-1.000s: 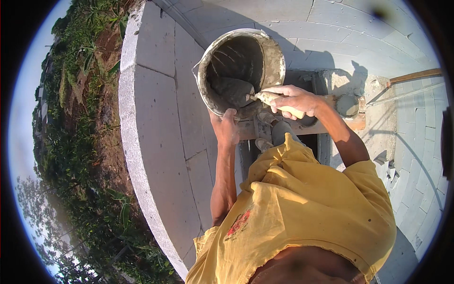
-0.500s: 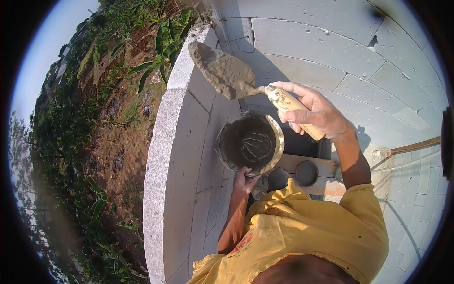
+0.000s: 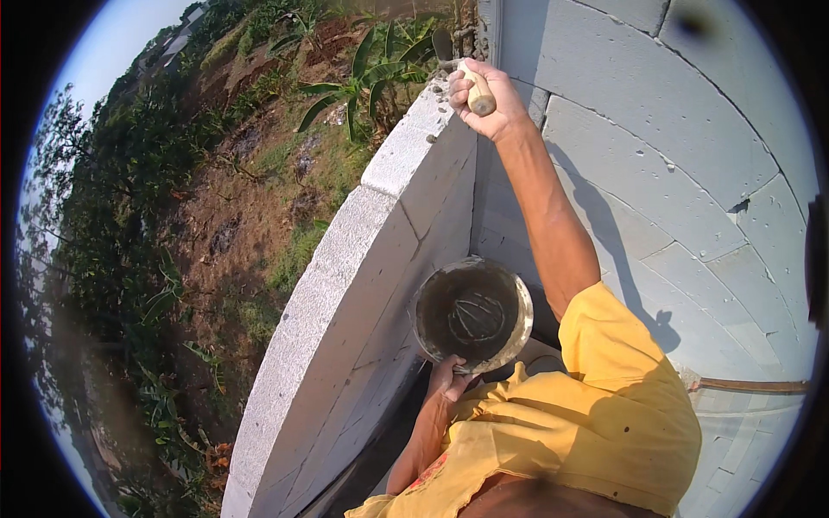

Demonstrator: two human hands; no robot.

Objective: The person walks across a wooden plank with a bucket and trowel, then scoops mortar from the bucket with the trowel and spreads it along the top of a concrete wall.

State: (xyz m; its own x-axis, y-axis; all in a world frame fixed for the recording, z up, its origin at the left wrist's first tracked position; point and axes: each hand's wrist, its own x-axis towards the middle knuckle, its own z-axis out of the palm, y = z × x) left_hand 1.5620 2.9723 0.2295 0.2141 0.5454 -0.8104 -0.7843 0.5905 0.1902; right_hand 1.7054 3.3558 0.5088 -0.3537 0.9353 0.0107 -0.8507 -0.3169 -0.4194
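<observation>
My right hand (image 3: 503,110) is stretched far forward and closed round the wooden handle of a trowel (image 3: 480,97). The trowel's blade, partly hidden by the hand, is at the far end of the low white block wall (image 3: 332,237), beside rough grey mortar (image 3: 466,34) at the corner. Down by my body, my left hand (image 3: 447,378) grips the near rim of a round dark bucket (image 3: 524,312). Grey mortar coats the bucket's inside, with curved scrape marks on its bottom.
A tall wall of pale blocks (image 3: 639,164) rises on the right, meeting the low wall at the far corner. Beyond the low wall the ground (image 3: 229,233) drops away, with a broad-leaved plant (image 3: 367,78) and trees. A brown bar (image 3: 751,385) lies at the lower right.
My right hand has moved forward with the mortar-loaded trowel, from above the bucket to the wall's far corner. The bucket remains in my left hand, and the view has shifted.
</observation>
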